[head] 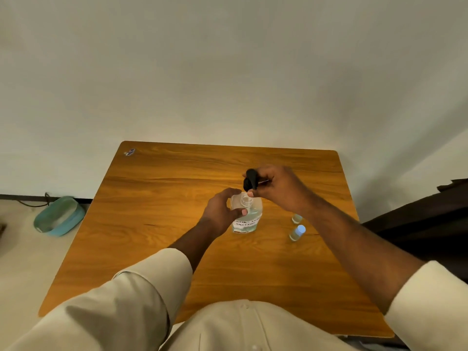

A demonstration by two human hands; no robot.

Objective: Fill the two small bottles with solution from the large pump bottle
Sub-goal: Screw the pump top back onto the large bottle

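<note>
The large clear bottle (247, 216) with a handwritten label stands upright near the middle of the wooden table (157, 224), its neck uncovered. My left hand (222, 211) grips its shoulder from the left. My right hand (276, 188) holds the black pump head (250, 179) just above and behind the bottle's mouth. Two small bottles stand to the right: the nearer one (296, 233) wears a pale blue cap, while the farther one (296, 218) is partly hidden behind my right forearm.
A small sticker (130, 151) lies at the table's far left corner. A teal basin (59, 216) sits on the floor to the left by the wall. Dark furniture (430, 219) stands to the right of the table.
</note>
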